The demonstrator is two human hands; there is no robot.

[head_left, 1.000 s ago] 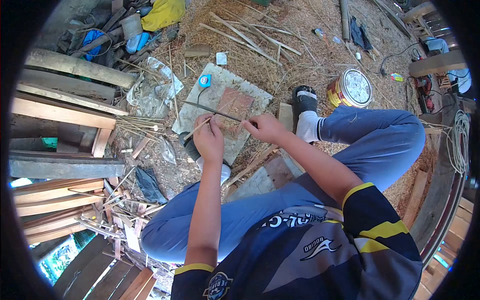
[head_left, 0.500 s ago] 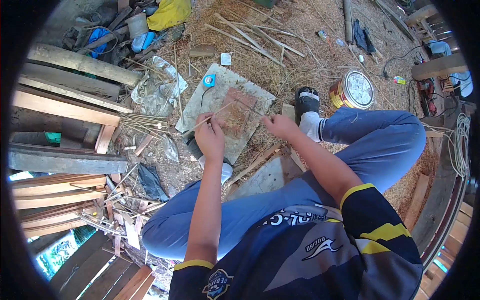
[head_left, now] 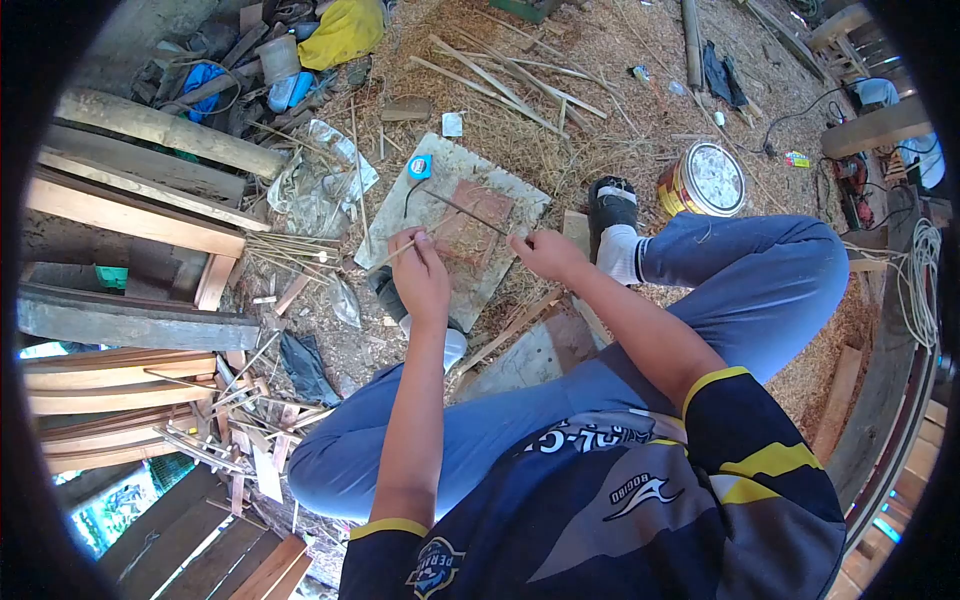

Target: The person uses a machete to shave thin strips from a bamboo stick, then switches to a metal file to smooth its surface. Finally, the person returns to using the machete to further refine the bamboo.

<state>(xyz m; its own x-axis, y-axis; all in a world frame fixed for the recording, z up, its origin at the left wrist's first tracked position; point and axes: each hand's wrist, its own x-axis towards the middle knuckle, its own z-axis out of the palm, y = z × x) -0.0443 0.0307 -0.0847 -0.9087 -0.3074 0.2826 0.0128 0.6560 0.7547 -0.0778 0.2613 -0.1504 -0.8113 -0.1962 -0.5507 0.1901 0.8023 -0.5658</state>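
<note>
Though slender, a long dark tool (head_left: 470, 213)

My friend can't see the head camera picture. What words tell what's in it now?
A person's left hand holds a thin pale stick and their right hand a slim dark rod, above a grey slab. A blue tape measure lies on the slab, with wood shavings strewn around.

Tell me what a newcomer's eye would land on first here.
Probably the centre, where the left hand holds a thin pale wooden stick and the right hand a dark, thin tool over a flat grey slab. Then perhaps the bright yellow cloth at top left and the round yellow bucket with a whitish lid, beside the dark right shoe. A small blue tape measure also stands out, near the slab's far corner.
</note>
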